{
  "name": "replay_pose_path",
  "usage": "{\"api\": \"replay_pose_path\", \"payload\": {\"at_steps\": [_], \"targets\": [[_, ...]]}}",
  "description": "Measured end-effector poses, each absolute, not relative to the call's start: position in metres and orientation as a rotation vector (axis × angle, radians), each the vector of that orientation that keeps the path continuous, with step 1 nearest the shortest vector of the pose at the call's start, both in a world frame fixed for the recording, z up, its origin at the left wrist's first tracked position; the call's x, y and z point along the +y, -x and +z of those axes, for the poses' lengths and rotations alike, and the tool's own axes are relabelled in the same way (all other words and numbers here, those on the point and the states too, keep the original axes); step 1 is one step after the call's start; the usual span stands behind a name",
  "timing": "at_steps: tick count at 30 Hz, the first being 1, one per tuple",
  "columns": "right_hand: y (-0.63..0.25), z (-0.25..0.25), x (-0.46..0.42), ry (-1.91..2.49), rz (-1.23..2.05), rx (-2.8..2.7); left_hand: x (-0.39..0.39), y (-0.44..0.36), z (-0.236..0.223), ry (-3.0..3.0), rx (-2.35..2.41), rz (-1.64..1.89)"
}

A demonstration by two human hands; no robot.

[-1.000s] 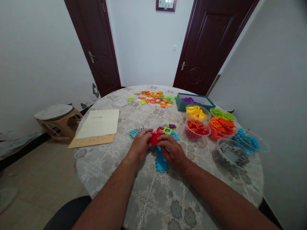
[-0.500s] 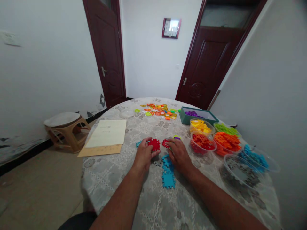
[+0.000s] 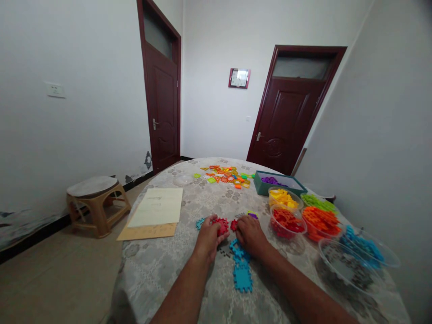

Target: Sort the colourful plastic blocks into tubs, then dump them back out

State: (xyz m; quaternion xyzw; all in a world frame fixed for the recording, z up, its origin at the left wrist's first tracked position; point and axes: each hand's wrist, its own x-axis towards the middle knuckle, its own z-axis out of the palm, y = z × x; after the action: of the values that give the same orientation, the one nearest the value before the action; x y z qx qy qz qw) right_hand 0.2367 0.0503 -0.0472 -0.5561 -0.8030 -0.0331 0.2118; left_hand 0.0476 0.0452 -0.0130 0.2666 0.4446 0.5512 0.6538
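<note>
My left hand (image 3: pixel 209 237) is closed on a red toothed building piece (image 3: pixel 222 227), held flat between thumb and fingers. A smaller-looking red piece (image 3: pixel 234 225) pokes out from the closed fingers of my right hand (image 3: pixel 249 231), which partly hide it. A narrow gap separates the two red pieces. Below them on the cloth lie joined blue square pieces (image 3: pixel 243 277), running partly under my right hand. Grey pieces (image 3: pixel 224 252) lie beside the blue ones. Another blue piece (image 3: pixel 200 223) shows just left of my left hand, and a purple piece (image 3: pixel 253 216) lies beyond my right.
Clear tubs on the right hold red (image 3: pixel 286 220), yellow (image 3: pixel 283 198), orange (image 3: pixel 322 222), green, blue and grey pieces. A green box (image 3: pixel 261 188) contains purple pieces. Mixed flat pieces (image 3: pixel 224 175) are scattered at the back. Papers (image 3: pixel 158 209) lie left; a stool (image 3: pixel 97 202) stands beyond.
The view has tilted upward, so the table appears lower. Both hands keep their red pieces; the left one's piece has turned slightly.
</note>
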Motion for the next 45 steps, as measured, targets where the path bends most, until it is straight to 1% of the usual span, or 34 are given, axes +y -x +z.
{"api": "replay_pose_path", "payload": {"at_steps": [4,11,13,15,17,24,28,31,33,35,37,40,45], "targets": [[-0.237,-0.047,0.043,1.313,0.144,-1.98,0.046,-0.047,-0.012,-0.614,0.998,1.269],[-0.24,-0.035,0.028,1.214,0.738,-1.5,0.048,-0.048,-0.02,-0.666,0.984,1.216],[-0.241,-0.034,0.025,1.162,0.843,-1.423,0.048,-0.049,-0.02,-0.684,0.963,1.192],[-0.24,-0.034,0.023,1.151,0.826,-1.407,0.046,-0.049,-0.017,-0.69,0.941,1.173],[-0.239,-0.034,0.021,1.166,0.715,-1.451,0.045,-0.05,-0.014,-0.682,0.922,1.163],[-0.23,-0.034,0.014,0.992,0.139,-1.887,0.04,-0.052,-0.009,-0.682,0.795,1.134],[-0.225,-0.035,0.014,0.898,0.047,-2.073,0.038,-0.052,-0.012,-0.848,0.821,1.045],[-0.223,-0.035,0.014,0.906,0.059,-2.063,0.039,-0.051,-0.012,-0.98,0.859,1.066],[-0.223,-0.035,0.015,0.976,0.087,-1.95,0.039,-0.049,-0.01,-1.015,0.849,1.06],[-0.223,-0.035,0.017,1.094,0.202,-1.784,0.038,-0.049,-0.008,-1.045,0.827,1.039],[-0.222,-0.034,0.018,1.201,0.414,-1.631,0.037,-0.049,-0.005,-1.076,0.813,1.02],[-0.223,-0.028,0.019,1.246,0.664,-1.507,0.035,-0.05,-0.005,-1.124,0.817,1.012],[-0.228,-0.013,0.018,1.243,0.749,-1.489,0.034,-0.05,-0.004,-1.146,0.81,0.995]]}}
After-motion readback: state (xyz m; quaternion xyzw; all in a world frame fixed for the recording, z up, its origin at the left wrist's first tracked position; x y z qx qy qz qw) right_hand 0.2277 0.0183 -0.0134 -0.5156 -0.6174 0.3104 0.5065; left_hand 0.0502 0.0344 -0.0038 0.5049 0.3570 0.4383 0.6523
